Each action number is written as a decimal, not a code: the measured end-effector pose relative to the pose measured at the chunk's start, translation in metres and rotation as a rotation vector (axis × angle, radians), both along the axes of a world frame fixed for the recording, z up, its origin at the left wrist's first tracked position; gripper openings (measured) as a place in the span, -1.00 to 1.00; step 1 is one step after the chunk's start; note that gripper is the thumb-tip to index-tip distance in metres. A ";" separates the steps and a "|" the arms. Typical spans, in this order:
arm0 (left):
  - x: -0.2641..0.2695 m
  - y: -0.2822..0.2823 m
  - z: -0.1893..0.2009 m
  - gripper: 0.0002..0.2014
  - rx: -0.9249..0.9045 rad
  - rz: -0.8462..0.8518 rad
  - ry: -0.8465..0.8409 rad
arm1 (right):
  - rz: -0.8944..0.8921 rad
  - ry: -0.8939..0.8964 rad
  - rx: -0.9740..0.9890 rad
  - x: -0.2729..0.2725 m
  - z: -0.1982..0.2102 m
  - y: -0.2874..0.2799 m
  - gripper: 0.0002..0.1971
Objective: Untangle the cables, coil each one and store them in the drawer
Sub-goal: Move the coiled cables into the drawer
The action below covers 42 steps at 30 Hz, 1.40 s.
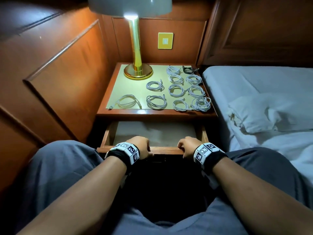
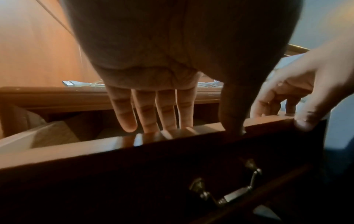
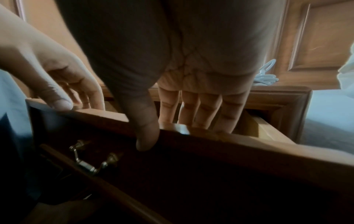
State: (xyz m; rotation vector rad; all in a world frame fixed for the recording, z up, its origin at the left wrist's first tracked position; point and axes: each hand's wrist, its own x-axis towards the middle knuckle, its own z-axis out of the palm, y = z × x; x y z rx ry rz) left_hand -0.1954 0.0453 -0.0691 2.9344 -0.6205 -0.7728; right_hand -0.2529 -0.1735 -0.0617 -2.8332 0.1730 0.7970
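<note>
The nightstand drawer [image 1: 166,150] stands pulled out, and only its pale lining shows inside. My left hand [image 1: 143,147] and right hand [image 1: 188,146] both grip its front board, fingers [image 2: 166,112] hooked inside and thumbs outside. The right wrist view shows the same hold by my right hand [image 3: 172,131]. Several coiled white cables [image 1: 155,101] lie in rows on the nightstand top [image 1: 135,112], with one black coil [image 1: 188,70] at the back right. A looser white coil [image 1: 127,101] with a USB plug [image 2: 69,83] lies at the front left.
A brass lamp [image 1: 137,70] stands at the back left of the nightstand top. A bed with white sheets [image 1: 262,92] borders the right side, and wood panelling [image 1: 59,73] the left. A metal handle [image 2: 226,192] hangs on the drawer front. My knees flank the drawer.
</note>
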 end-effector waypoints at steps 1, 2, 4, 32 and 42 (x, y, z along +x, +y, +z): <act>0.000 0.000 -0.001 -0.59 0.007 -0.010 0.014 | 0.012 0.030 -0.003 -0.001 0.000 0.000 -0.55; 0.001 0.000 -0.002 -0.56 0.020 -0.020 0.032 | 0.025 0.060 -0.008 -0.002 -0.002 0.000 -0.53; 0.001 -0.002 -0.003 -0.54 0.047 -0.030 0.062 | 0.031 0.088 0.000 -0.005 -0.006 -0.002 -0.50; 0.181 0.016 0.027 -0.40 -0.103 0.360 -0.275 | 0.056 -0.381 -0.005 0.156 0.021 0.063 -0.84; 0.162 0.037 0.032 -0.80 -0.144 0.383 -0.225 | 0.225 -0.310 0.024 0.090 0.033 0.060 -0.88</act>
